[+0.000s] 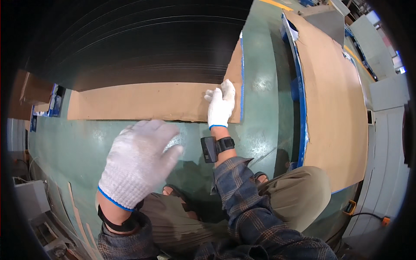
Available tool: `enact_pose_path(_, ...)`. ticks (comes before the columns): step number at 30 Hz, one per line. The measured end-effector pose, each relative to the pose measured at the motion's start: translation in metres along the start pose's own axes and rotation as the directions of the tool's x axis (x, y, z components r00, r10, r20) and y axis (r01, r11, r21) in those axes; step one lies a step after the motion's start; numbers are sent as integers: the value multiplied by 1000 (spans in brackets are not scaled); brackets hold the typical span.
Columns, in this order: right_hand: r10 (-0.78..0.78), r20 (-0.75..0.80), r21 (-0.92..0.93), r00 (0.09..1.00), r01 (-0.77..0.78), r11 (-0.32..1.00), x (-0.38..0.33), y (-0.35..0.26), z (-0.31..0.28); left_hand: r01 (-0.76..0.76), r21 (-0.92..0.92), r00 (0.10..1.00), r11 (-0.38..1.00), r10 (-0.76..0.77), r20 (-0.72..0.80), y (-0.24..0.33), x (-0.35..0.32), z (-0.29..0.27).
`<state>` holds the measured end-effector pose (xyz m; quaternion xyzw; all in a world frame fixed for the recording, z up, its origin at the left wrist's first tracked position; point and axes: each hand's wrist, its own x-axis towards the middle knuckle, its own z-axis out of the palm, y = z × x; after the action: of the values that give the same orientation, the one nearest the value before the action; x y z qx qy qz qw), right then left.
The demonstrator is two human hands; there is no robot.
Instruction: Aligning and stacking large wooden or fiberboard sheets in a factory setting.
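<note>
The left hand (138, 162), gloved in white knit, hovers open and empty above the green floor (78, 147), just short of the brown cardboard sheet (143, 102). The sheet lies ahead of it, long axis running left to right. The right hand (221, 106) is the nearer of the 2: it rests flat, fingers spread, on the sheet's near right corner, gripping nothing.

White knit gloves, plaid sleeves, black wristbands.
</note>
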<state>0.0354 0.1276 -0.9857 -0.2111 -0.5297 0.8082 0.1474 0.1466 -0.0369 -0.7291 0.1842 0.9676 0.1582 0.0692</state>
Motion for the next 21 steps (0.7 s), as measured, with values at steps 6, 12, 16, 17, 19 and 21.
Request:
enact_pose_path(6, -54, 18, -70, 998, 55, 996, 4, 0, -5, -65, 23, 998, 998, 65, -11, -8, 3, 13)
enact_pose_path(12, -39, 49, -71, 998, 43, 997, 2, 5, -2, -44, 19, 999, 999, 44, -1, -15, 7, 13)
enact_pose_path(16, 3, 21, 67, 1000, -4, 998, 2, 1, -5, -60, 12, 998, 998, 60, 16, -14, 11, 12)
enact_pose_path(17, 11, 21, 86, 1000, -12, 996, 2, 0, -6, -59, 14, 998, 998, 59, 19, -13, 13, 12)
enact_pose_path(19, 24, 24, 109, 999, -27, 994, 1, -2, -4, -64, 13, 998, 998, 64, 27, -9, 16, 11)
enact_pose_path(21, 25, 22, 124, 999, -28, 992, 2, -3, -2, -68, 26, 996, 997, 67, 58, -8, 18, 14)
